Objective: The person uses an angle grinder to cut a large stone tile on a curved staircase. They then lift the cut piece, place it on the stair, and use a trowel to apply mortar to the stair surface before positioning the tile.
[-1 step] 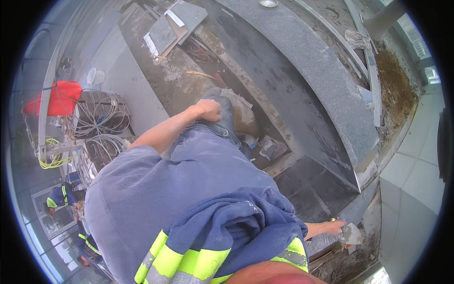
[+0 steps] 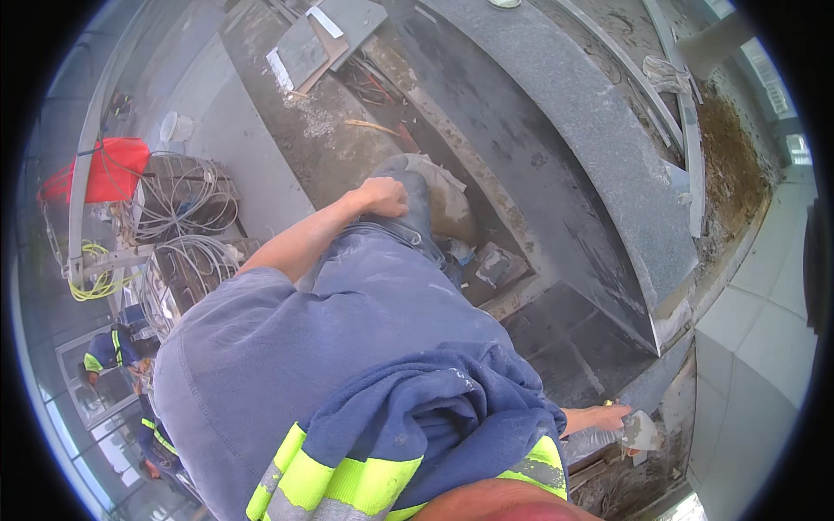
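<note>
Curled into a fist, my left hand (image 2: 382, 197) rests on my bent leg in dark trousers (image 2: 415, 204). No object shows in it. On the lower right, my right hand (image 2: 611, 417) reaches out low beside the dark tiled surface (image 2: 569, 347). Its fingers are bent, and a small yellow bit sticks out above them; the rest of what they hold is hidden. Right by the fingertips is a pale grey, mortar-smeared piece (image 2: 641, 431) with a touch of orange beneath it. Clear plastic sheeting (image 2: 586, 445) lies under that wrist.
A grey stone slab (image 2: 565, 104) curves along the right, with metal rails (image 2: 692, 165) beyond. Cut slabs (image 2: 326, 39) lie at the far end. Cable coils (image 2: 187, 200), a red cloth (image 2: 117, 169) and a white bucket (image 2: 176, 128) stand left. Two people (image 2: 111, 352) are at lower left.
The view has shifted very slightly. Both hands keep the same pose and place.
</note>
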`<state>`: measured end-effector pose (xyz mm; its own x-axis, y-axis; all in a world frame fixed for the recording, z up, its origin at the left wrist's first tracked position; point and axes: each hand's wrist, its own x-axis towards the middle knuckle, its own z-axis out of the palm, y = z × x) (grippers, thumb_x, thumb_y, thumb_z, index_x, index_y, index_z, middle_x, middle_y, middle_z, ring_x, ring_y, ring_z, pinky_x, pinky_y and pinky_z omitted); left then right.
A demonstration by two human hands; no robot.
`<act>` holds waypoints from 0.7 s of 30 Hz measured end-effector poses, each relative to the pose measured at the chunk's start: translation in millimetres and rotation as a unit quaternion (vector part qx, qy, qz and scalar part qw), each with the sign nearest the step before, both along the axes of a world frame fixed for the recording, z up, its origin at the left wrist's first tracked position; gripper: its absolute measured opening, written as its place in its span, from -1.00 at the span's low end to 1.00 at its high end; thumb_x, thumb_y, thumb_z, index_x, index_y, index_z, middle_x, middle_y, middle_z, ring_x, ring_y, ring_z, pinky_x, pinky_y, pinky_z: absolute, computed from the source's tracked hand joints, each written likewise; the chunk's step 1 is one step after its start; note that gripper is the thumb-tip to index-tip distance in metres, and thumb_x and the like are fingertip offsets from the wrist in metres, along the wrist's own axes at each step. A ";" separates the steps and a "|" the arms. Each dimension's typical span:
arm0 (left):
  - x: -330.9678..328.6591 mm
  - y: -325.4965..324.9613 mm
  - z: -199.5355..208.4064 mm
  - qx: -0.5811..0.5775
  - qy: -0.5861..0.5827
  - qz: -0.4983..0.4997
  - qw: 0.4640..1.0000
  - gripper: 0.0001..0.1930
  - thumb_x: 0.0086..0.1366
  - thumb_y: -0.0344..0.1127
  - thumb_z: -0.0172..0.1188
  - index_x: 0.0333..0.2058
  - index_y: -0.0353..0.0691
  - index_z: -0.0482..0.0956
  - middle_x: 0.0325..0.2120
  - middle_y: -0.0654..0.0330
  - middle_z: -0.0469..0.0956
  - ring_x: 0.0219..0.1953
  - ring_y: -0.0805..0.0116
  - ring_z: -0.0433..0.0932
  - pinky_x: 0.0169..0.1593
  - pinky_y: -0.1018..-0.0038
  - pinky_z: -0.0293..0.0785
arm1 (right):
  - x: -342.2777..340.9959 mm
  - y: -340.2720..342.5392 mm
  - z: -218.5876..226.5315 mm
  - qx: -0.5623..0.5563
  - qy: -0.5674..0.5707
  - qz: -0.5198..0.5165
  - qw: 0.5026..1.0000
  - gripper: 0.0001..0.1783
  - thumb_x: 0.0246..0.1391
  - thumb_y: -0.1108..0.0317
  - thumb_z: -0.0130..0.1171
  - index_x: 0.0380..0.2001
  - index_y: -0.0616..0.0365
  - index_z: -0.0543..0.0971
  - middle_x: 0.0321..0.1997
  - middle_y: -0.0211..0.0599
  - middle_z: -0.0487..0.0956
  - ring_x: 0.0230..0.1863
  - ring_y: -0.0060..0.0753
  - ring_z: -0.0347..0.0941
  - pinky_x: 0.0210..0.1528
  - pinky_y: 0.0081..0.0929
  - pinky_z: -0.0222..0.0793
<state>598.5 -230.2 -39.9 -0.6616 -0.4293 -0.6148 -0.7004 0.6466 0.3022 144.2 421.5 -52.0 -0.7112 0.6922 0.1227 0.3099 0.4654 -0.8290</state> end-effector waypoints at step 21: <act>307.7 56.7 -77.8 0.115 0.084 0.536 0.832 -0.35 0.33 0.37 0.33 -0.32 -0.26 0.68 -0.34 -0.13 0.75 -0.18 -0.13 0.72 -0.12 -0.02 0.54 | 155.4 -644.6 129.2 -0.055 0.145 0.542 0.826 -0.53 0.38 0.01 0.45 -0.11 0.29 0.68 -0.48 -0.36 0.53 -0.48 -0.52 0.39 -0.43 -0.43 0.29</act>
